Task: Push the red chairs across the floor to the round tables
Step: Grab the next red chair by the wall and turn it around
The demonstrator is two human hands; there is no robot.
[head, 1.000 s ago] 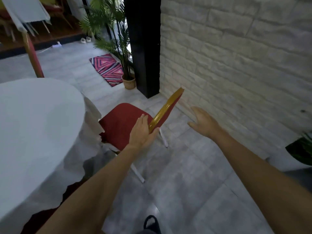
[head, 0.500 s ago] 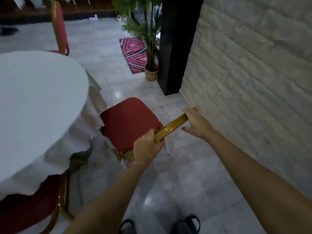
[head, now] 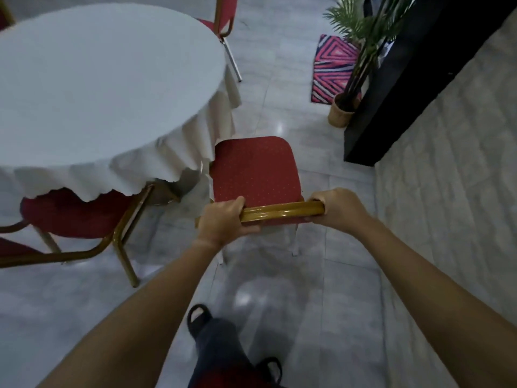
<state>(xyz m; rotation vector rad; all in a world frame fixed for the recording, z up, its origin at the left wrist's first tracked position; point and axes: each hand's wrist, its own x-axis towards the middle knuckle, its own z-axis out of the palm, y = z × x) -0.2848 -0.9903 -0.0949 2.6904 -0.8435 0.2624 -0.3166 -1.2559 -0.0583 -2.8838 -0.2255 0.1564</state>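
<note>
A red chair (head: pixel 253 166) with a gold frame stands just right of the round table (head: pixel 92 88), which is draped in a white cloth. I look down on its seat; the seat's left front corner touches the hanging cloth. My left hand (head: pixel 223 221) grips the left end of the chair's gold top rail. My right hand (head: pixel 334 205) grips the right end of the same rail. A second red chair (head: pixel 75 217) is tucked under the table's near edge at the left. A third red chair (head: pixel 221 21) stands at the table's far side.
A black pillar (head: pixel 397 88) and a pale stone wall (head: pixel 453 169) run along the right. A potted palm (head: pixel 342 110) and a pink patterned mat (head: pixel 331 68) lie beyond the chair. Grey tiled floor (head: pixel 279 281) stretches beneath; my feet show at the bottom.
Both hands have closed on the chair's top rail. The chair has turned square to me and sits closer to the table; the view has tilted downward.
</note>
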